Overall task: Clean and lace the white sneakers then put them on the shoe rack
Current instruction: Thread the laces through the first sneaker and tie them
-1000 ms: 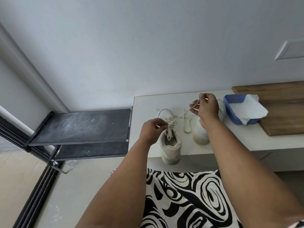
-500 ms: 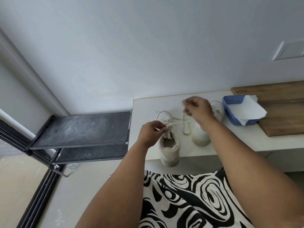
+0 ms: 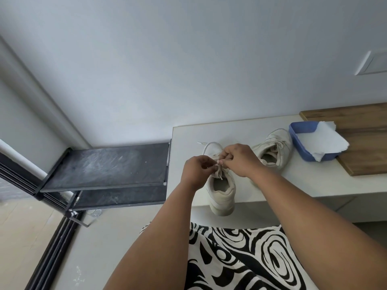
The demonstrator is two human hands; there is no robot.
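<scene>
An off-white sneaker (image 3: 222,193) stands on the white counter (image 3: 303,181) with its heel hanging over the front edge. My left hand (image 3: 198,171) pinches its lace (image 3: 218,173) just above the tongue. My right hand (image 3: 238,159) meets it there and pinches the same lace from the right. A loop of lace (image 3: 209,144) lies beyond the toe. The second sneaker (image 3: 274,149) lies tilted to the right, untouched. The black shoe rack (image 3: 109,166) stands left of the counter, its two shelves bare.
A blue tub (image 3: 301,141) with a white paper towel (image 3: 322,141) draped over it sits right of the second sneaker, against a wooden board (image 3: 368,139). A black sliding-door track (image 3: 48,254) runs along the floor at the left. My black-and-white patterned lap fills the bottom.
My right hand, which held a lace end stretched up and to the right, has come down and left to meet my left hand over the sneaker's tongue. The left hand stayed put.
</scene>
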